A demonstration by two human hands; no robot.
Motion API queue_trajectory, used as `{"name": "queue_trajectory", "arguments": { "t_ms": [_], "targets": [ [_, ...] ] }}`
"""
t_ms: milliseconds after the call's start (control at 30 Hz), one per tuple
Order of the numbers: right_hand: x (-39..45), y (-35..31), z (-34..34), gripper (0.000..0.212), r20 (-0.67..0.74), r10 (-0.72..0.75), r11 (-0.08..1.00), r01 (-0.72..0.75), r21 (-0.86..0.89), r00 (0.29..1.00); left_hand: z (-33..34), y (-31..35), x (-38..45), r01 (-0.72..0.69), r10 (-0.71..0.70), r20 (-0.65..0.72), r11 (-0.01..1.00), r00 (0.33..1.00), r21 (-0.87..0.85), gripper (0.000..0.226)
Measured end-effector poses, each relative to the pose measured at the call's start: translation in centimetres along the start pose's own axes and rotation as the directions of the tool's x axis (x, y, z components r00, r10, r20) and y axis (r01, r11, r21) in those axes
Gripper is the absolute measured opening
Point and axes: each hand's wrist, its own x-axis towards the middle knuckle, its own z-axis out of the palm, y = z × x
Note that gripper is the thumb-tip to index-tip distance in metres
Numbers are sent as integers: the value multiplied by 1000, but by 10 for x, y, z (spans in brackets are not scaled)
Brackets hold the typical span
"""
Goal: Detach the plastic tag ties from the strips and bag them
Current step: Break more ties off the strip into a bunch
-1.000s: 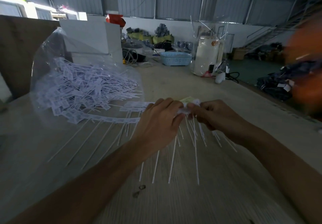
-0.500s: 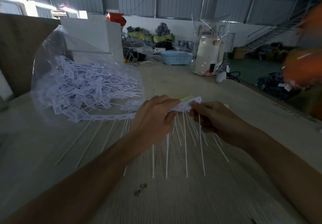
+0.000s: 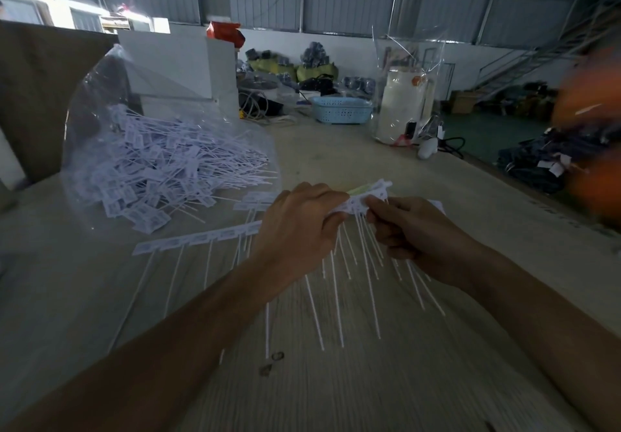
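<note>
I judge us midway: the bag (image 3: 100, 102) holds many loose ties (image 3: 161, 169), my left hand (image 3: 299, 230) and right hand (image 3: 413, 230) pinch one strip (image 3: 366, 198) (another strip (image 3: 198, 238) waits).

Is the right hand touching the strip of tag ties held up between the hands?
Touching. The head view shows the right hand pinching the strip at its end.

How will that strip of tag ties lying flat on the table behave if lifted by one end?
Probably floppy: the strip on the table is thin and already bends along its length. Likely very light, being thin plastic. Its long tails would probably dangle and snag, like those hanging from the strip held between the left hand and right hand.
</note>
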Motion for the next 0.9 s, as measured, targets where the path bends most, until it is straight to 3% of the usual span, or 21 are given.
{"name": "queue_trajectory", "arguments": {
  "t_ms": [167,467,900],
  "targets": [
    [1,2,3,35,12,5,997,-6,81,1000,-1,0,0,13,-13,5,1000,1000,-6,29],
    [-2,0,11,39,-95,-214,961,193,-197,972,-3,3,-2,5,-5,18,1000,1000,-7,23],
    [-5,-1,13,37,-85,-360,876,306,-372,929,-1,-3,-1,45,-38,83,995,996,-85,23]
  ]
}}
